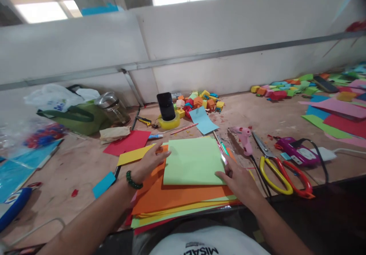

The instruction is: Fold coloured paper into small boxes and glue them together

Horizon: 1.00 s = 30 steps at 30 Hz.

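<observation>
A light green sheet [193, 163] lies on a stack of coloured paper with an orange sheet [160, 197] near its top. At the sheet's left edge is my left hand [153, 157], fingers apart, holding nothing, a green bead bracelet on the wrist. My right hand [236, 175] rests at the sheet's lower right edge, thumb over the paper and fingers spread. A pencil and a green pen [224, 148] lie just beyond the right hand. Left of the stack are a yellow strip [134, 155] and a small blue piece [103, 185].
Right: pink glue gun [246, 140], scissors [274, 171], purple device [297, 152]. Behind: phone [166, 106] at a tape roll [169, 123], blue sheet [203, 120], paper cubes [198, 102]. Left: red sheet [127, 142], jar [113, 108], green bag [74, 117], blue-handled tool [14, 207].
</observation>
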Available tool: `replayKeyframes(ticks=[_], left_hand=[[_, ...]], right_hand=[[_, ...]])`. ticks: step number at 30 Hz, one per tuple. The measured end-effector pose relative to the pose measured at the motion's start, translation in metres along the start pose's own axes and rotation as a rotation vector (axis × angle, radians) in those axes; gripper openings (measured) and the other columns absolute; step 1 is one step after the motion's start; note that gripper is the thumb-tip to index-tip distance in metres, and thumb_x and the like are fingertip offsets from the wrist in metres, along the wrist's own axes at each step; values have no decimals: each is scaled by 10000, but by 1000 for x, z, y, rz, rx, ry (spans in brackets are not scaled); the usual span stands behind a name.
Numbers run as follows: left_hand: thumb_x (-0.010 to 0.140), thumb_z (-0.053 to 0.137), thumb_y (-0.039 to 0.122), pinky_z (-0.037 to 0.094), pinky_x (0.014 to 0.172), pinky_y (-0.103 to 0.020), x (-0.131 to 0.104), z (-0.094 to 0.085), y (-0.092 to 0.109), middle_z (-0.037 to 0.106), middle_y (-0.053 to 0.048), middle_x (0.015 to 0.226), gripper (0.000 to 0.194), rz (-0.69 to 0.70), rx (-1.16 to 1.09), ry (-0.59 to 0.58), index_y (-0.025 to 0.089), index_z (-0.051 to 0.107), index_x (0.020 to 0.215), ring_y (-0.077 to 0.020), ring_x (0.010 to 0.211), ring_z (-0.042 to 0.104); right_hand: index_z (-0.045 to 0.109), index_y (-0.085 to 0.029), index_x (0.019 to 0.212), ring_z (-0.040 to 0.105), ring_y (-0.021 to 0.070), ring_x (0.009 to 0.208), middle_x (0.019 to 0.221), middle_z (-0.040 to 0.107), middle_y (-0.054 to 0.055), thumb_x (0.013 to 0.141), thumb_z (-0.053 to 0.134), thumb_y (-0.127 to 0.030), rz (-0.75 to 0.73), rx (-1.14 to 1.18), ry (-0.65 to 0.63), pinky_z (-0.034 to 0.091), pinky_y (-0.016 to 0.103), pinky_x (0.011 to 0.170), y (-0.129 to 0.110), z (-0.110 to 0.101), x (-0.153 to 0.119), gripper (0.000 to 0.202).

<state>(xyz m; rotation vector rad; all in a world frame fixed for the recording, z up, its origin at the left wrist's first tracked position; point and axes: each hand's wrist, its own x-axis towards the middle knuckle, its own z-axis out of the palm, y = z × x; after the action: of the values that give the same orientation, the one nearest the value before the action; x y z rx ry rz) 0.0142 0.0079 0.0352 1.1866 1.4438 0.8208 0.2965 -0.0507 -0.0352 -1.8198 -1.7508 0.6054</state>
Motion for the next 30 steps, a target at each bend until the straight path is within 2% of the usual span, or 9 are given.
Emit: replayKeyframes(ticks=[3, 6, 10, 12, 15, 19, 22, 26, 30], left_hand=[[617, 778, 462, 490, 844, -316, -15, 0, 1, 438, -173, 1350, 837, -124, -4, -3, 176, 423, 1320, -258, 1154, 537], [625, 778, 433, 500, 786, -289, -24, 0, -4, 449, -173, 1349, 831, -168, 2, -17, 173, 423, 1331, -241, 1097, 575], [622, 783, 418, 490, 654, -270, -23, 1, -14, 644, -120, 1043, 827, -167, 38, -63, 142, 451, 1326, -203, 843, 647], [593, 799, 424, 499, 649, -284, -21, 3, -14, 690, -88, 891, 784, -133, -24, -154, 126, 521, 1262, -203, 763, 657], [530, 832, 442, 524, 713, -323, -21, 7, -6, 727, -90, 847, 638, -59, -113, -243, 126, 654, 1055, -233, 785, 672], [484, 842, 494, 538, 748, -361, -23, 9, 4, 747, -97, 830, 549, -40, -117, -198, 122, 707, 864, -267, 805, 679], [512, 842, 466, 540, 753, -346, -23, 6, 0, 752, -81, 822, 473, -13, -134, -142, 136, 723, 829, -252, 805, 678], [525, 851, 402, 539, 758, -310, -27, 0, -13, 746, -56, 735, 324, 35, -134, -94, 160, 734, 707, -223, 779, 670], [522, 853, 410, 544, 765, -311, -32, -13, -23, 760, -65, 781, 324, 29, -103, -151, 169, 758, 717, -236, 784, 677]], right_hand=[[523, -222, 1262, 557, 204, 541, 609, 574, -22, 794, 535, -337, -40, -16, 37, 372, 300, 521, 2, 1, -3, 482], [491, -220, 1299, 565, 211, 546, 613, 575, -19, 812, 519, -370, -81, -27, 73, 393, 310, 531, 7, 4, -4, 511], [499, -189, 1303, 563, 207, 529, 619, 575, -12, 798, 524, -402, -89, -23, 108, 400, 309, 520, 4, 4, -3, 549], [528, -181, 1272, 552, 194, 510, 612, 570, -11, 785, 536, -389, -101, 18, 97, 398, 299, 504, -3, 0, -3, 530], [556, -195, 1234, 524, 164, 493, 617, 570, -14, 798, 530, -374, -126, 124, 109, 418, 285, 505, -17, -8, -4, 472], [549, -194, 1241, 559, 158, 573, 664, 593, -7, 821, 538, -384, -88, 262, 182, 485, 286, 583, -24, -19, -5, 462], [521, -179, 1269, 636, 200, 825, 909, 669, 62, 797, 593, -436, -59, 372, 213, 530, 346, 766, -20, -21, -4, 542], [428, -189, 1362, 529, 268, 1210, 1359, 516, 148, 704, 702, -536, -27, 625, 85, 448, 434, 999, -17, -17, 3, 792], [445, -207, 1350, 554, 279, 1189, 1326, 561, 142, 590, 813, -501, -47, 905, -106, 490, 404, 956, -24, -15, 13, 895]])
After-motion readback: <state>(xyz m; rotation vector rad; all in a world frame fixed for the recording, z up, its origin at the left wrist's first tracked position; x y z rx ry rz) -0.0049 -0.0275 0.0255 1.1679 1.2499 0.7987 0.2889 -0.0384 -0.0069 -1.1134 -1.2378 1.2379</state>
